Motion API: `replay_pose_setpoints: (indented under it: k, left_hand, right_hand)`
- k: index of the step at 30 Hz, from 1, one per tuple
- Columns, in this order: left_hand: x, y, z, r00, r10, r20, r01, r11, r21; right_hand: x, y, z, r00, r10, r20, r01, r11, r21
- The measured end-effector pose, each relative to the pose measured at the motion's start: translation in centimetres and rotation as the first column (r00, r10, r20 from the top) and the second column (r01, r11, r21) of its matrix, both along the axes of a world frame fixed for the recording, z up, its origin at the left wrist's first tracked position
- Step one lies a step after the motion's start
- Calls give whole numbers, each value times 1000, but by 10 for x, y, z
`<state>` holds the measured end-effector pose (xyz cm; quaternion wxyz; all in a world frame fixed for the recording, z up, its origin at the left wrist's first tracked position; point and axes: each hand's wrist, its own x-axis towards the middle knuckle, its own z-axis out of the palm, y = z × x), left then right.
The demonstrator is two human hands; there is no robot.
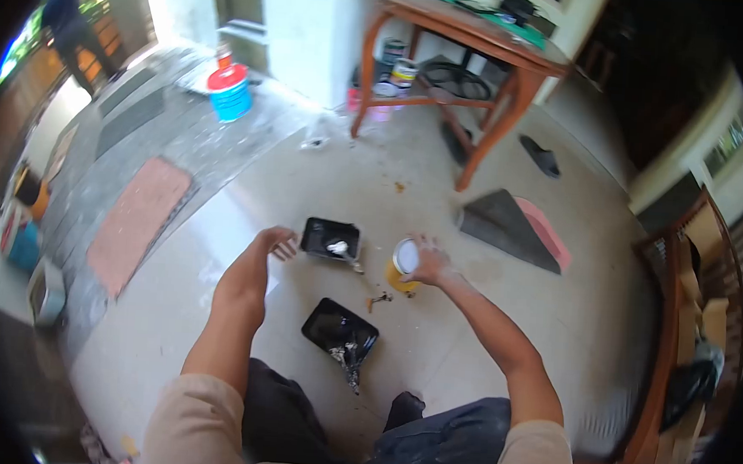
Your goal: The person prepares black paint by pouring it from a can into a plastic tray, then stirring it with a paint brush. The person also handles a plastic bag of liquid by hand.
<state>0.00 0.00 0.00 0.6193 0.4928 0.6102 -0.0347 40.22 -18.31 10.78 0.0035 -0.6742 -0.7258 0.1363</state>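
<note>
A yellow can with a white lid stands on the tiled floor in front of me. My right hand is at its right side, thumb and fingers spread around the lid's edge. To the left, my left hand reaches out with its fingers apart and nothing in them. Just right of those fingers lies a black paint tray with a white lump in it. Closer to my feet is a second black tray, with a paint-smeared, crumpled piece at its lower corner. A small smeared tool lies below the can.
A wooden table stands at the back, with paint cans beneath. A blue bucket with a red lid is at back left, near a pink mat. A folded dark mat and a wooden chair are right. Another person stands far left.
</note>
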Motion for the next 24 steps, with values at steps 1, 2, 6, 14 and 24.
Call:
replay_pose_setpoints:
  k: [1, 2, 6, 14, 24]
  left_hand:
    - [-1, 2, 6, 993, -85, -82, 82, 996, -40]
    - [2, -2, 21, 974, -128, -189, 123, 992, -35]
    - [1, -8, 37, 909, -255, -330, 255, 966, -45]
    - [12, -16, 39, 852, -374, -365, 371, 925, -82]
    - [26, -11, 35, 885, -352, -305, 363, 932, -23]
  right_hand:
    - [-2, 1, 9, 1000, 0, 0, 0, 1000, -15]
    - [-4, 3, 10, 1000, 18, 6, -18, 1000, -13]
    - [-3, 3, 10, 999, 30, 29, -29, 999, -22]
    - [-5, 3, 13, 997, 16, 76, -11, 998, -64]
    - [-4, 0, 15, 994, 62, 89, -54, 995, -86]
